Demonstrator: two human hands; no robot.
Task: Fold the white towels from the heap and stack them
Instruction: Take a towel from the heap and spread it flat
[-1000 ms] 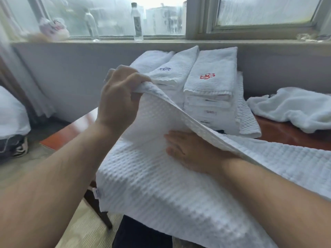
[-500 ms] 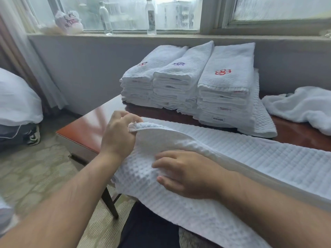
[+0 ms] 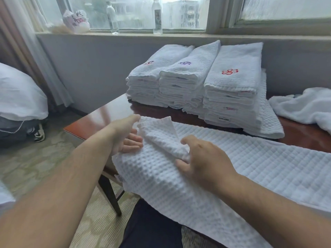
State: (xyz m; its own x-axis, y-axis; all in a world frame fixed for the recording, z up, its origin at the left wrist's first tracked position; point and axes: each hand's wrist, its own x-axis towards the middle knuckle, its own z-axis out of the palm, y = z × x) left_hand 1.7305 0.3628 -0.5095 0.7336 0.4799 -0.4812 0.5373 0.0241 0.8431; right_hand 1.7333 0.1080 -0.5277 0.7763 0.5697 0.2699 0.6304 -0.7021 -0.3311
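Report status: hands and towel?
Left hand open at waffle towel end. Right hand pinches its turned-over corner. Folded stacks behind, apart.

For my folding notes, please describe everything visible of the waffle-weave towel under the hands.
The waffle-weave towel is white, with a raised square grid. It lies as a long band across the brown table, near edge overhanging. One corner flap is turned up. The left hand touches its end; the right hand pinches the flap.
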